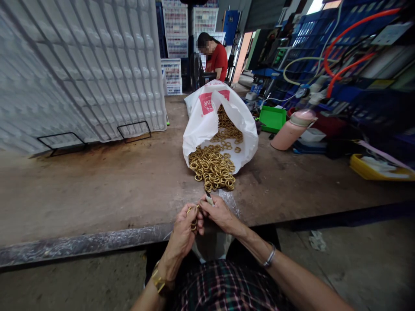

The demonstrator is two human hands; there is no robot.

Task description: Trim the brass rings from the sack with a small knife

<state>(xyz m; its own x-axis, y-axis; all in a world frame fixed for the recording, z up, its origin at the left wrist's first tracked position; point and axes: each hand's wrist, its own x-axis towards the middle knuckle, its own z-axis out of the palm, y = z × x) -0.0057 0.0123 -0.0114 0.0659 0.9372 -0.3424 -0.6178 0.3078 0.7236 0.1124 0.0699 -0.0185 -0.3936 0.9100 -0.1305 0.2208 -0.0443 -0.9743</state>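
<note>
The left hand (185, 225) gripped round, gold-coloured metal rings (193, 224), the right hand (220, 212) (just beside) a slim, pale-handled tool (209, 199).

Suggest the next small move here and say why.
I'd probably turn the small tool in the right hand so its tip faces the held rings: it points away, toward the ring pile, while the left hand pinches those rings close to the right fingertips.

- Pink bottle (290, 133): ref. pt.
- Grn. tray (272, 119): behind btl., L side.
- Yel. tray (378, 168): R of btl.
- Wht. crates (175, 26): stacked, far L rear of btl.
</note>
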